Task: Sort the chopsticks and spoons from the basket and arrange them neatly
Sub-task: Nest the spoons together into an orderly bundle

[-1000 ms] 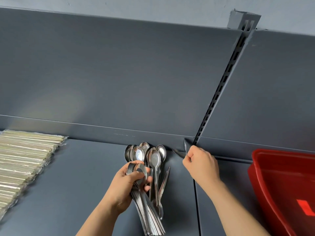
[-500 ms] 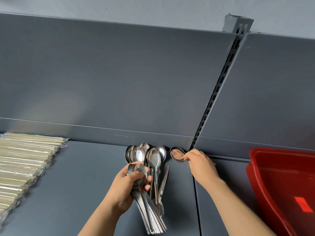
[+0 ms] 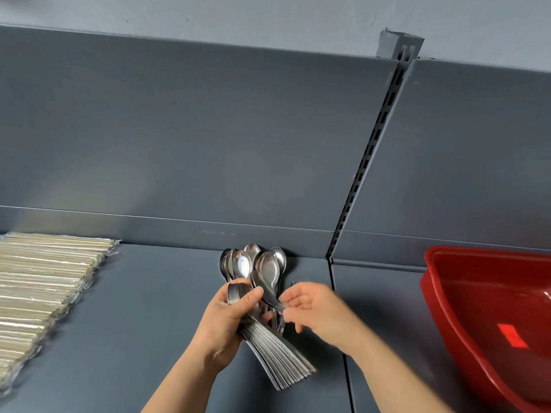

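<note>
Between the two grips: one spoon (image 3: 267,270), bowl up and pointing at the back panel (image 3: 208,129), lying on top of the loose spoons (image 3: 242,263). Right grip (image 3: 316,311) pinches its handle with thumb and fingertips; that area is motion-blurred, so the exact contact is hard to read.

Left grip (image 3: 229,317) is clenched round a nested stack of spoons (image 3: 277,362). Bowls sit under the thumb, handles fan out below and to the right of the grip, over the shelf (image 3: 149,323).

Just beyond both grips, the loose spoons lie on the shelf with bowls close to the back panel, some overlapping. Their handles run back under the grips.

Far left of the left grip: chopsticks (image 3: 44,281), plastic-wrapped pairs laid side by side in a tidy row on the shelf, well apart from the spoons.

Right of the right grip: red basket (image 3: 447,293) on the shelf, partly cut off by the frame edge. A red label shows inside it.

Slotted upright (image 3: 369,150) rises behind the right grip, at the joint of the two shelf sections.
</note>
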### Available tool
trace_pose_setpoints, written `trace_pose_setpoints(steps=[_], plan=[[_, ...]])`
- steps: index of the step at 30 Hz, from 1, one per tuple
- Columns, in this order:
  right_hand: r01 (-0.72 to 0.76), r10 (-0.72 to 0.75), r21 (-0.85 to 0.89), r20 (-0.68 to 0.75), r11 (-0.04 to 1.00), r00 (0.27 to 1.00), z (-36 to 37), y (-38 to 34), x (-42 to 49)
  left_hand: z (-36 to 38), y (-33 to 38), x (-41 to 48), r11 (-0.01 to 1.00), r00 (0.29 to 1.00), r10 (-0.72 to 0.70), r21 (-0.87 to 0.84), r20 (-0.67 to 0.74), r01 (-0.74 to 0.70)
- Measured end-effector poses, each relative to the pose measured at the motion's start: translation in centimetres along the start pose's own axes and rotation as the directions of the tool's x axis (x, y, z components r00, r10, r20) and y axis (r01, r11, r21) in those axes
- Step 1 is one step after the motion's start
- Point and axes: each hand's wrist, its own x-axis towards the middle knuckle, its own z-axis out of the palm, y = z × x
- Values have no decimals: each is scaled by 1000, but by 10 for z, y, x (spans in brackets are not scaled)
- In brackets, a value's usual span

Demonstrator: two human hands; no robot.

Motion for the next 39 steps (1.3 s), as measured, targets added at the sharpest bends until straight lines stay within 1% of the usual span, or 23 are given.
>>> trace_pose_setpoints(steps=[3,5,9,10,11,12,13,14,16,21,23,26,28,30,31,32,34,36,37,39], plan=[[-11,10,5,29,1000,1000,13,-1,-10,-3,1,-5,999,1000,28,37,9,-28],[-10,10,-6,59,1000,998,21,0,-15,-8,0,-7,999,1000,21,37,-2,-21],[42,-34,-59,129,997,991,26,1,-21,-15,-3,-14,998,1000,21,51,-6,-21],[48,-38,-93,103,995,994,23,3,-19,-17,-3,-15,998,999,30,47,-15,-29],[52,-45,-186,43,981,998,19,7,-16,-18,-3,-16,998,999,41,49,-27,-39],[49,-61,-331,-25,942,998,14,10,-13,-21,-3,-18,997,998,54,59,-41,-51],[43,-84,-469,-68,882,994,10,12,-10,-23,-2,-20,996,997,66,71,-50,-62],[57,-114,-558,-67,828,991,7,15,-8,-26,-2,-22,995,996,73,76,-57,-69],[115,-157,-659,-4,743,988,6,21,-3,-33,-2,-27,996,995,71,62,-77,-66],[217,-238,-766,85,605,967,9,23,4,-45,-1,-33,999,991,33,44,-132,-27],[237,-247,-779,109,580,963,9,20,2,-49,-1,-34,999,989,23,32,-145,-18],[234,-221,-809,132,540,966,9,18,-6,-53,-1,-34,1000,988,6,4,-154,-6],[246,-231,-827,145,505,962,9,18,-11,-55,-2,-34,1000,986,-1,-11,-164,-1],[263,-250,-830,154,492,956,9,19,-16,-57,-2,-34,1000,985,-6,-13,-171,4],[265,-256,-821,151,506,955,8,20,-19,-57,-3,-34,1000,985,-7,-9,-173,5],[258,-257,-799,134,543,957,6,22,-22,-58,-3,-33,1000,985,-5,-7,-171,4],[207,-229,-698,63,685,971,3,24,-30,-59,-2,-34,1000,987,1,-9,-159,-3],[152,-182,-512,-9,845,983,2,24,-39,-58,-3,-34,1000,989,14,-8,-144,-15],[136,-159,-410,-22,902,987,4,22,-41,-56,-4,-34,1000,990,21,-4,-136,-22],[106,-113,-256,-13,961,993,15,19,-43,-51,-6,-34,1000,994,30,12,-104,-29]])
